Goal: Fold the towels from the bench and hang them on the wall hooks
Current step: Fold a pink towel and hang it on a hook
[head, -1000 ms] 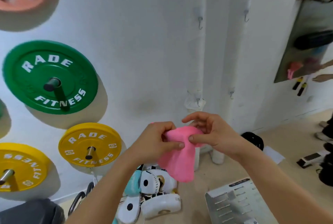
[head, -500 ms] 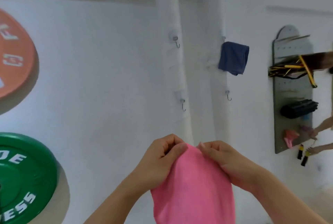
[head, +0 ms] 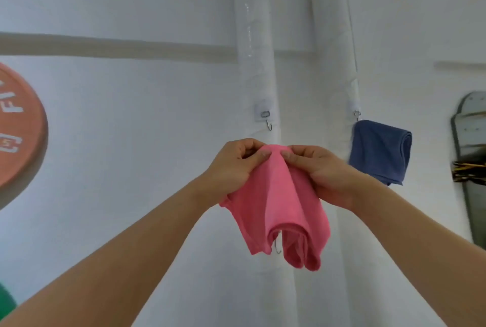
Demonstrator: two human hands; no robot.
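Both arms raised. Left hand (head: 234,166) and right hand (head: 320,171) pinch the top of the pink towel (head: 278,208), thumbs nearly touching; the rest hangs folded below them. Towel sits just under the bare hook (head: 267,120) on the left pipe (head: 253,37). Another hook (head: 277,250) peeks out behind the hem. Blue towel (head: 378,150) hangs from the right-pipe hook (head: 357,114). Orange plate (head: 18,129) far left on the wall.

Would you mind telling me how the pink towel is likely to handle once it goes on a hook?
Probably floppy: the pink towel droops in soft folds below both hands' grip. Likely light, since fingertip pinches carry it. It may slip off the hook unless well draped.
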